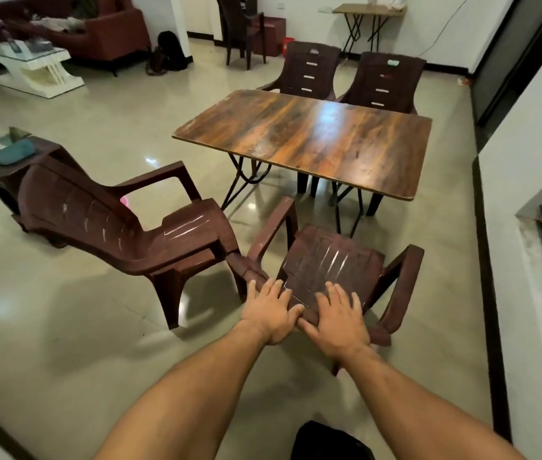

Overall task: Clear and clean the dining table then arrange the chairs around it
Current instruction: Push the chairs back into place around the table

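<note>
While the left hand (269,310) and right hand (336,322) clasp its backrest top, fingers draped over, thumbs behind, the glossy, ribbed brown plastic chair (332,260) faces the table's (312,141) near edge.

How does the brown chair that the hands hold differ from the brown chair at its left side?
The held chair is gripped at its backrest by the left hand and the right hand; the left chair is untouched. The held chair faces the table; the left chair is turned sideways, its seat pointing toward the held chair. Both are dark brown plastic armchairs.
</note>
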